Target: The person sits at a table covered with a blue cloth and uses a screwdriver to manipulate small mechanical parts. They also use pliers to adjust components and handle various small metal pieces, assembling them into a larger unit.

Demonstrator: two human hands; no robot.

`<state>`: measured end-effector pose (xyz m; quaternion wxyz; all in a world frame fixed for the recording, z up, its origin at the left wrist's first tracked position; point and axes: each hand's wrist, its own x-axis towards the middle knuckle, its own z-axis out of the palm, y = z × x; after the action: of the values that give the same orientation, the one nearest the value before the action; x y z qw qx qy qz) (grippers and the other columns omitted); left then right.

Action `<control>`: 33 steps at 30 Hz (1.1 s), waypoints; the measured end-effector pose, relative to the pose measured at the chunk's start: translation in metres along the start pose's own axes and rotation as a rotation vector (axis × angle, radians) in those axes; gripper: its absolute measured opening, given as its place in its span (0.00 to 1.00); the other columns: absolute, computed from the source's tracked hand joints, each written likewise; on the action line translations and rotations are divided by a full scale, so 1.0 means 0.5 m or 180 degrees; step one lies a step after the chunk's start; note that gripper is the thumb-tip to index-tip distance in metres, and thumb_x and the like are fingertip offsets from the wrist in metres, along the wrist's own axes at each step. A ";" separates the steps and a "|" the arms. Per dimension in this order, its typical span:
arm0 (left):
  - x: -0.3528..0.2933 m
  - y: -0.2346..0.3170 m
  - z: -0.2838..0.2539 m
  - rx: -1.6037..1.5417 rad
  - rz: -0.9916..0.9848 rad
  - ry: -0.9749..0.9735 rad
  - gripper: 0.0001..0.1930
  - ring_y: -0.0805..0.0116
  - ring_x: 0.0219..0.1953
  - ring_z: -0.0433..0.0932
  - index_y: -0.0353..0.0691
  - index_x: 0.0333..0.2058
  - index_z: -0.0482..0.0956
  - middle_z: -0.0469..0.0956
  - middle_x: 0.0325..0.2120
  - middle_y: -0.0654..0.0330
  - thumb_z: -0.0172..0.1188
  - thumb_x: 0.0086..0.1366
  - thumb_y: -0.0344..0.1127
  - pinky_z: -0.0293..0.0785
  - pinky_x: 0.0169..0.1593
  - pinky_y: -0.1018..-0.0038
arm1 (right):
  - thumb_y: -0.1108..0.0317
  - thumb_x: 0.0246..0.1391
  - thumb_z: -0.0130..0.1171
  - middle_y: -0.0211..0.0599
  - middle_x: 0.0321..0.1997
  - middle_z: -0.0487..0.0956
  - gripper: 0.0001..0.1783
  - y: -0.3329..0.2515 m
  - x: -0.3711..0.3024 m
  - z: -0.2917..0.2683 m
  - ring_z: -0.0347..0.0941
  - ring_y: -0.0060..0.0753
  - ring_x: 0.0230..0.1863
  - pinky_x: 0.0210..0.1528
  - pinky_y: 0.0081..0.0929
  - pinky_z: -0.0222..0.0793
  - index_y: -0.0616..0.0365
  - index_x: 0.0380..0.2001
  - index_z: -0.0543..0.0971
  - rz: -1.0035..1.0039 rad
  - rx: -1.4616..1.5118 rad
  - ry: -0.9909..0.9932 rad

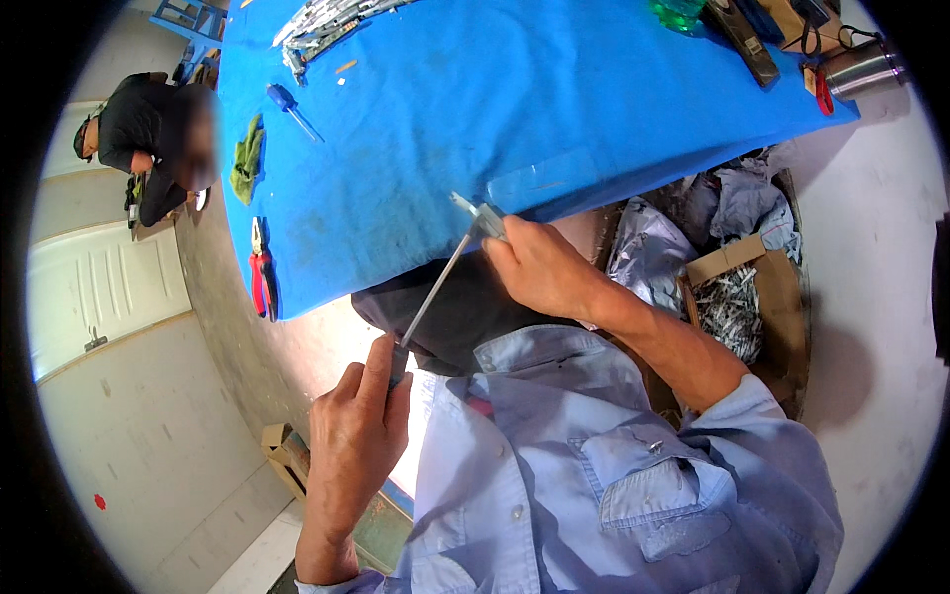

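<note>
My left hand [358, 426] is closed around the dark handle of a screwdriver [435, 289]. Its long thin shaft slants up to the right, and its tip meets a small grey metal part [488, 220]. That part, with a narrow pale end sticking out, is pinched between the fingers of my right hand [544, 265]. Just past the near edge of the blue-covered table [396, 129], both hands are in front of my body. My fingers cover much of the grey part, so its exact kind cannot be made out.
Red-handled pliers [261, 272], a green cloth [247, 160] and a blue-handled screwdriver [287, 104] lie along the table's left side. A pile of metal pieces [322, 28] lies at the far edge. A cardboard box [777, 307] of metal bits stands right. Another person [148, 134] crouches left.
</note>
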<state>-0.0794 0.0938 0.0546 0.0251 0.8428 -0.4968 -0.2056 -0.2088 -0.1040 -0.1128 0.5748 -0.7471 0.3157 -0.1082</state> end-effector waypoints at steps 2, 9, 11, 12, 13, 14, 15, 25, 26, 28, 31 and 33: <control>0.004 -0.013 0.006 -0.0427 -0.0047 0.0040 0.19 0.57 0.26 0.84 0.37 0.56 0.80 0.83 0.32 0.48 0.67 0.66 0.28 0.80 0.33 0.64 | 0.63 0.69 0.56 0.72 0.26 0.79 0.20 0.000 -0.001 0.000 0.79 0.74 0.33 0.37 0.58 0.73 0.74 0.31 0.76 -0.0020 -0.0029 0.0004; 0.012 -0.028 0.013 -0.0796 -0.0083 0.0035 0.18 0.61 0.27 0.82 0.37 0.55 0.81 0.83 0.31 0.49 0.66 0.67 0.27 0.78 0.32 0.66 | 0.62 0.69 0.56 0.72 0.28 0.79 0.20 0.013 0.005 0.006 0.79 0.74 0.35 0.37 0.58 0.73 0.74 0.32 0.76 -0.0052 0.0018 0.0039; 0.005 -0.036 0.026 -0.0307 0.0145 0.0185 0.20 0.57 0.27 0.83 0.38 0.57 0.80 0.83 0.31 0.49 0.67 0.67 0.27 0.79 0.31 0.64 | 0.62 0.69 0.57 0.72 0.29 0.79 0.20 0.014 0.008 0.003 0.79 0.74 0.36 0.38 0.58 0.73 0.74 0.32 0.76 -0.0037 0.0069 -0.0010; 0.002 -0.039 0.031 -0.0063 0.0258 0.0248 0.21 0.55 0.27 0.84 0.39 0.58 0.79 0.83 0.31 0.49 0.67 0.67 0.27 0.79 0.31 0.63 | 0.62 0.69 0.57 0.72 0.30 0.79 0.20 0.017 0.008 0.002 0.79 0.74 0.37 0.39 0.58 0.73 0.73 0.32 0.76 -0.0025 0.0127 -0.0051; 0.001 -0.037 0.032 0.0031 0.0273 0.0242 0.22 0.54 0.27 0.84 0.39 0.59 0.79 0.83 0.31 0.49 0.67 0.66 0.27 0.79 0.31 0.62 | 0.62 0.69 0.56 0.72 0.30 0.79 0.20 0.019 0.008 0.001 0.79 0.74 0.37 0.39 0.58 0.73 0.73 0.33 0.76 -0.0013 0.0185 -0.0093; 0.000 -0.035 0.032 0.0126 0.0286 0.0237 0.23 0.52 0.28 0.85 0.40 0.60 0.79 0.83 0.32 0.49 0.68 0.66 0.27 0.79 0.30 0.60 | 0.62 0.69 0.56 0.72 0.31 0.79 0.20 0.020 0.008 0.000 0.79 0.74 0.37 0.39 0.57 0.73 0.73 0.33 0.76 0.0009 0.0189 -0.0094; 0.000 -0.034 0.032 0.0223 0.0299 0.0227 0.24 0.51 0.28 0.85 0.41 0.60 0.78 0.83 0.32 0.49 0.68 0.66 0.27 0.79 0.30 0.59 | 0.62 0.69 0.56 0.71 0.31 0.79 0.20 0.020 0.008 -0.001 0.79 0.74 0.38 0.39 0.57 0.73 0.73 0.33 0.76 0.0035 0.0198 -0.0097; 0.017 -0.063 0.016 -0.0407 0.0179 0.0045 0.22 0.57 0.30 0.85 0.40 0.58 0.79 0.84 0.34 0.48 0.68 0.65 0.27 0.80 0.35 0.66 | 0.62 0.69 0.56 0.71 0.28 0.78 0.21 0.015 0.006 -0.012 0.80 0.70 0.34 0.35 0.53 0.72 0.74 0.30 0.76 0.0117 0.0226 -0.0272; 0.019 -0.063 0.012 -0.0527 0.0100 -0.0006 0.21 0.59 0.30 0.84 0.39 0.57 0.80 0.84 0.34 0.48 0.68 0.65 0.26 0.80 0.36 0.67 | 0.62 0.69 0.56 0.71 0.28 0.78 0.21 0.015 0.006 -0.011 0.80 0.70 0.34 0.35 0.53 0.72 0.74 0.30 0.76 0.0127 0.0242 -0.0273; 0.023 -0.065 0.011 -0.0717 0.0043 -0.0027 0.20 0.63 0.29 0.83 0.39 0.56 0.80 0.83 0.33 0.49 0.68 0.64 0.26 0.79 0.36 0.69 | 0.61 0.69 0.56 0.71 0.28 0.77 0.21 0.013 0.006 -0.013 0.80 0.69 0.33 0.35 0.53 0.71 0.74 0.30 0.76 0.0134 0.0264 -0.0269; 0.024 -0.072 0.016 -0.0892 0.0076 0.0015 0.20 0.66 0.28 0.80 0.38 0.54 0.81 0.81 0.30 0.52 0.68 0.63 0.25 0.77 0.35 0.70 | 0.62 0.69 0.57 0.71 0.27 0.77 0.21 0.015 0.007 -0.012 0.80 0.70 0.33 0.35 0.53 0.71 0.74 0.30 0.76 0.0073 0.0254 -0.0303; 0.024 -0.077 0.017 -0.0961 0.0060 0.0002 0.20 0.66 0.27 0.79 0.38 0.54 0.81 0.80 0.28 0.53 0.68 0.62 0.25 0.76 0.34 0.71 | 0.62 0.69 0.57 0.71 0.27 0.77 0.21 0.014 0.008 -0.013 0.80 0.70 0.33 0.35 0.53 0.71 0.74 0.30 0.76 0.0048 0.0170 -0.0279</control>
<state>-0.0455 0.1047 0.0336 0.1537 0.8248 -0.4681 -0.2775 -0.2115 -0.1123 -0.1178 0.6086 -0.7331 0.2928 -0.0794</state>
